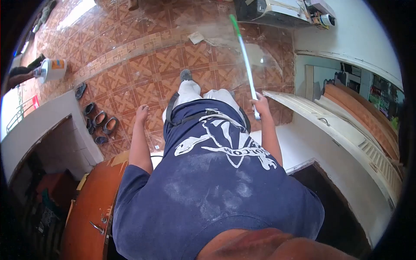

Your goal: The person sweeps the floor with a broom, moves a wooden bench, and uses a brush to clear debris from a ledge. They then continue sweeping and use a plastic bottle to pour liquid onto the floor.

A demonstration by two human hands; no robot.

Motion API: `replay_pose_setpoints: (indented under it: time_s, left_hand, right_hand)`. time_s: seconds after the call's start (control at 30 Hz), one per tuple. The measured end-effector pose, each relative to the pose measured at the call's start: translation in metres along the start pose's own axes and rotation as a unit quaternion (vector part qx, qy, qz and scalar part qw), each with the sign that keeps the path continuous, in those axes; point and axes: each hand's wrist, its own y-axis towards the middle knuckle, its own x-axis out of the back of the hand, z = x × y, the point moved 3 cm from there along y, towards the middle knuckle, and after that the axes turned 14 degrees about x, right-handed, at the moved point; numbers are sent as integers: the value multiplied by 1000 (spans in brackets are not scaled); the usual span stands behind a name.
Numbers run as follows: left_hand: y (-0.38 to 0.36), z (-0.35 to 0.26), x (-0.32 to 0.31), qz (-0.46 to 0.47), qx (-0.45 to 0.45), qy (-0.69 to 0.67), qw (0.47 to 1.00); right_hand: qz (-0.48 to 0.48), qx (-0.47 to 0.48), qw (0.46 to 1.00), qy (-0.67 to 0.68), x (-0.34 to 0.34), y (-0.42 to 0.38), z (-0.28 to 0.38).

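Note:
My right hand [260,105] is wrapped round a long white stick [248,71] near its lower end. The stick has a green tip [234,24] that points away from me over the tiled floor [143,65]. My left hand [142,112] hangs at my left side, away from the stick. Its fingers look curled, but they are too small to tell whether they hold anything.
At the far left a co-worker's arm [24,78] holds a white bucket [56,69]. Several shoes [100,118] lie left of me. A wooden door [93,208] stands at lower left, a white louvred door [329,125] at right. Debris [196,37] lies ahead.

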Motion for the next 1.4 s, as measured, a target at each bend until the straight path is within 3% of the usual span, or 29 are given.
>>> replay_pose_setpoints:
  time_s: [0.07,0.1,0.17,0.23,0.3,0.37,0.4,0.47,0.53,0.6,0.67,0.73,0.8,0.87,0.9,1.0,1.07,1.17,1.2,1.33,1.4]
  left_hand:
    - [4,0,-2,23,9,48,999]
    - [8,0,3,42,8,62,997]
    - [-21,-21,1,33,35,120,992]
    - [-22,-25,16,45,-17,107,993]
    - [-26,-36,41,22,-91,191,977]
    - [-25,-36,68,-13,-122,133,983]
    - [-37,-41,69,-18,-123,137,983]
    - [-67,-66,81,-48,-128,156,978]
    - [-34,-43,90,-54,-160,172,971]
    - [-16,-35,84,-9,-81,82,993]
    - [-9,-32,54,13,-64,117,991]
    - [-4,-29,16,31,-29,172,984]
    - [23,-28,-14,123,-36,227,966]
    - [-6,-65,-51,129,-11,216,968]
    - [-4,-78,-63,125,-45,207,969]
    - [4,-109,-93,110,-105,123,981]
    - [20,-122,-98,121,-142,145,972]
    - [15,-127,-90,114,-197,142,963]
    - [9,-126,-89,98,-214,115,965]
    - [14,-68,-58,-1,-151,137,979]
    - [0,-21,-55,59,-143,91,984]
  right_hand:
    - [-31,-21,999,20,23,-8,-25]
    - [-48,-15,998,28,36,4,-69]
    - [-111,-23,992,-52,54,7,-76]
    - [-119,-55,987,-90,75,35,-109]
    - [-124,-80,984,-99,85,66,-164]
    - [-182,-112,971,-107,89,91,-187]
    - [-180,-113,972,-101,89,106,-191]
    - [-79,-132,981,-120,81,115,-194]
    - [-66,-116,986,-104,56,103,-160]
    - [-50,-77,994,-59,12,113,-211]
    - [-22,-71,997,28,-20,58,-105]
    - [28,-72,997,21,-59,52,-97]
    - [23,-67,994,85,-79,32,-43]
    - [29,-74,989,125,-80,20,-21]
    - [38,-78,982,169,-78,16,-13]
    - [50,-72,971,221,-51,-20,5]
    - [30,-69,971,228,-28,-40,1]
    - [-47,-15,984,173,27,-54,-25]
    - [-62,-43,982,173,49,-61,-26]
    - [-152,-63,986,0,143,-22,-126]
    - [-173,-58,976,-119,193,2,-165]
